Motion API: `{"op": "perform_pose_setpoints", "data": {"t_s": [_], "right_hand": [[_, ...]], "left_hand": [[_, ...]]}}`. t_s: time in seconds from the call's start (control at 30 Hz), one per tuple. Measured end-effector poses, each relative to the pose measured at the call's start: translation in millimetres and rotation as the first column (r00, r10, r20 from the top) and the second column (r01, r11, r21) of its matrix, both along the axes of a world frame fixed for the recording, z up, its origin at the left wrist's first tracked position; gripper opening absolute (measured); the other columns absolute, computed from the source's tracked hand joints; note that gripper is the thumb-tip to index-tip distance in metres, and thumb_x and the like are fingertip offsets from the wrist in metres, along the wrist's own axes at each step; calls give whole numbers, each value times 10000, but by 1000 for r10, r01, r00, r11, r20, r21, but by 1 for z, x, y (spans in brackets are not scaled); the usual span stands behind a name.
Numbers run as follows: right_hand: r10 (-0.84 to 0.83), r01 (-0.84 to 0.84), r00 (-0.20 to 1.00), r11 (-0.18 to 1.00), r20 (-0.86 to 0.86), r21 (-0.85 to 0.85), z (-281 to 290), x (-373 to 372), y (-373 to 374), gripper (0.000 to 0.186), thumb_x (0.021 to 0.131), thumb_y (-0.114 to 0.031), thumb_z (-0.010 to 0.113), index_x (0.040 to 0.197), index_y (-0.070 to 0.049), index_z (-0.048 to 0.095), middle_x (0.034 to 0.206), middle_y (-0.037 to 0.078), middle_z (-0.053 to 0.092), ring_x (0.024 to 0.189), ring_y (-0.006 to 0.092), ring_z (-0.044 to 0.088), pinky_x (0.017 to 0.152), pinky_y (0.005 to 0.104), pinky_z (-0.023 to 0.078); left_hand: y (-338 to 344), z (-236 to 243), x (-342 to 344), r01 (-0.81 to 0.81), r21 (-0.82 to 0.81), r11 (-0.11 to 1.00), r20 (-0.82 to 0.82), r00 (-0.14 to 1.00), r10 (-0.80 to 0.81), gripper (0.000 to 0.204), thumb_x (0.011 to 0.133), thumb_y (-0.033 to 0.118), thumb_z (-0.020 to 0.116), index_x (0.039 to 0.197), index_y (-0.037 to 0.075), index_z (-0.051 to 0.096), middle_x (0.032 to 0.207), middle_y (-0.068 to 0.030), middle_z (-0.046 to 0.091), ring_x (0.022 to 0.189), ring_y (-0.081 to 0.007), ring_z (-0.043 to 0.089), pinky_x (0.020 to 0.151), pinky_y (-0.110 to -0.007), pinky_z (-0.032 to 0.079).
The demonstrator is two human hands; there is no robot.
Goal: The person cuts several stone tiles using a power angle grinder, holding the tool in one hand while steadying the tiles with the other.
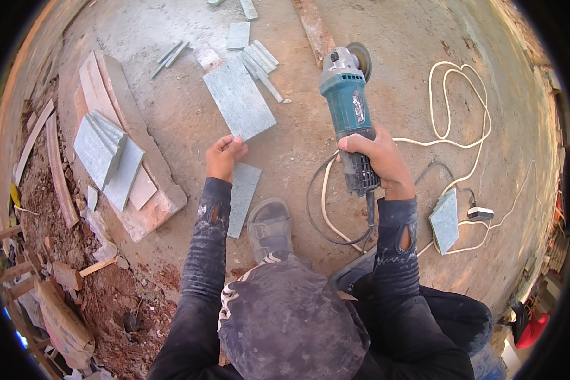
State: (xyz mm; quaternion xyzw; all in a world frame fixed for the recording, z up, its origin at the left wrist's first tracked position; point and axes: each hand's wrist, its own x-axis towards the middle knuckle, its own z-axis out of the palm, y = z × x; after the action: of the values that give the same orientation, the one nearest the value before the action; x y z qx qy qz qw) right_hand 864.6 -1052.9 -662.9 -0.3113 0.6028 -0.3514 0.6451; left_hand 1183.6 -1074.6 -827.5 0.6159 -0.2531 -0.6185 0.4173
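My right hand [381,158] is wrapped round the rear body of a teal and black angle grinder [349,104]. Its grey cutting disc [361,59] points away from me, at the far end. My left hand [225,156] pinches the near corner of a rectangular grey-green stone tile [240,98], whose far end lies by several narrow cut strips [259,62]. Close to my left wrist, a tapered tile piece [242,196] lies on the ground beside my sandalled foot [270,229].
At left, several tiles [100,147] lean stacked on a stone slab [164,202], beside reddish soil [120,291]. A cream cable [449,140] loops across the ground at right, near a power socket [480,213] and another tile piece [445,221]. A rusty plank [313,28] lies ahead.
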Motion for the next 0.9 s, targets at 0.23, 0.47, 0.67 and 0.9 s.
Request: {"op": "perform_pose_setpoints", "data": {"t_s": [0.23, 0.47, 0.67, 0.9], "right_hand": [[54, -54, 999, 998, 3, -17, -3, -1, 0, 364, 730, -227, 756, 970, -4, 597, 771, 58, 630, 633, 121, 609, 580, 254, 486], [90, -90, 996, 996, -17, -6, -9, 5, -1, 296, 736, -244, 744, 906, -32, 627, 741, 21, 594, 631, 112, 564, 590, 267, 453], [193, -193, 981, 981, -36, 1, -5, 32, -5, 320, 709, -238, 749, 913, -23, 627, 760, 26, 605, 657, 116, 560, 607, 267, 446], [277, -310, 925, 946, -261, -93, -44, 88, -1, 533, 658, -328, 758, 1015, 33, 598, 888, 128, 651, 804, 261, 636, 729, 346, 498]], "left_hand": [[-14, -1, -10, -88, -17, 996, 4, 996, 88, 292, 894, 88, 688, 1088, -115, 608, 987, -152, 657, 876, -247, 678, 791, -346, 589], [-12, -4, -7, -92, 47, 995, -5, 996, 92, 296, 892, 113, 704, 1076, -102, 619, 971, -146, 655, 879, -245, 672, 789, -347, 592], [-12, -6, 3, -35, 53, 998, 65, 997, 31, 304, 896, 124, 703, 1088, -101, 632, 983, -145, 664, 871, -229, 668, 797, -343, 590], [-13, -11, 1, -27, 75, 997, -7, 1000, 28, 271, 918, 95, 663, 1110, -93, 629, 1011, -130, 674, 878, -223, 676, 816, -334, 584]]}}
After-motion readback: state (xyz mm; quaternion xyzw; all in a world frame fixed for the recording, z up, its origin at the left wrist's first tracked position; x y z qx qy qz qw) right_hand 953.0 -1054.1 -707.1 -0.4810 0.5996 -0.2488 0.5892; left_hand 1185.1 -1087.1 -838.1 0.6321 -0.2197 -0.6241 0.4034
